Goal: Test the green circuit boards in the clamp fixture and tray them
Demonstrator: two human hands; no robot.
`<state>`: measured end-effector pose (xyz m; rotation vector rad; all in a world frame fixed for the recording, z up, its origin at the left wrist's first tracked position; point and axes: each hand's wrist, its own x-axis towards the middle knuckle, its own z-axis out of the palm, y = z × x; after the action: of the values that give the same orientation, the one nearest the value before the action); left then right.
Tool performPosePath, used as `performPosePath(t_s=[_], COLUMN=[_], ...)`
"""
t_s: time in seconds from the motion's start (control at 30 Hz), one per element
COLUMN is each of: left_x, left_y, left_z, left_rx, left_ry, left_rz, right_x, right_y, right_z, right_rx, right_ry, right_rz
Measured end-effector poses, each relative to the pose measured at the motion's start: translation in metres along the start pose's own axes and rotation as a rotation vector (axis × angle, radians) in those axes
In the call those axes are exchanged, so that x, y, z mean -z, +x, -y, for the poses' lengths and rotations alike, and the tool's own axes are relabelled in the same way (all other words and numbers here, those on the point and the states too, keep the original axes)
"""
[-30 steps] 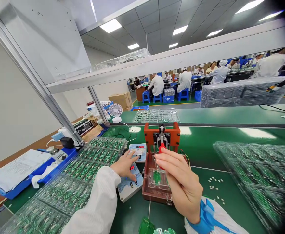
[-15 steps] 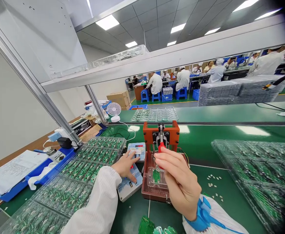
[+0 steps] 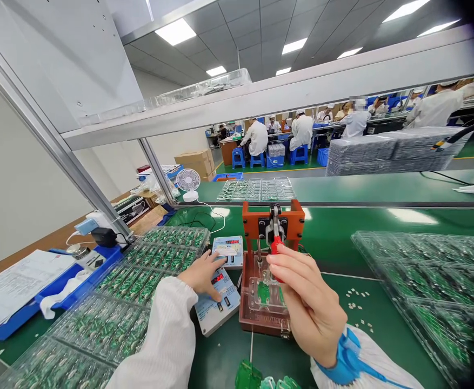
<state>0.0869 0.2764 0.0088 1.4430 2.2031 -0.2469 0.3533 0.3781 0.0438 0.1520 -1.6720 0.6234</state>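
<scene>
Half-hidden: orange-and-brown lever press (image 3: 250,270)
The bare right hand (image 3: 315,305) masks part of its red handle (image 3: 277,243); glossy green pieces (image 3: 248,375) before it are cut off; pale specks (image 3: 360,307) rightward, too tiny to name.

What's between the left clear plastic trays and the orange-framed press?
Two pale-blue boxes with red digits, the left hand over them; head view.

This can pretty safely be called an electronics assembly shop. Clear trays (image 3: 387,286) of green circuit boards (image 3: 169,257) are laid out left and right of the orange press (image 3: 253,228), and boxes (image 3: 218,312) with red digital readouts (image 3: 232,242) are parked just left of it. Way beyond the press, workbenches (image 3: 229,154) are staffed by people in white coats (image 3: 258,138), some sat on blue stools (image 3: 299,155), all lit by ceiling lights (image 3: 175,31).
</scene>
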Motion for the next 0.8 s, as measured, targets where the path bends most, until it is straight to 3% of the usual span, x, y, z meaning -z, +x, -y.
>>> performPosePath(t_s=[0.8], left_x=[0.003], left_y=[0.000], left_z=[-0.014], left_rx=[-0.023], left_ry=[0.065], left_rz=[0.063], right_x=[0.001], right_y=[0.003], right_z=[0.002], right_rx=[-0.003], right_ry=[-0.084], right_rz=[-0.006])
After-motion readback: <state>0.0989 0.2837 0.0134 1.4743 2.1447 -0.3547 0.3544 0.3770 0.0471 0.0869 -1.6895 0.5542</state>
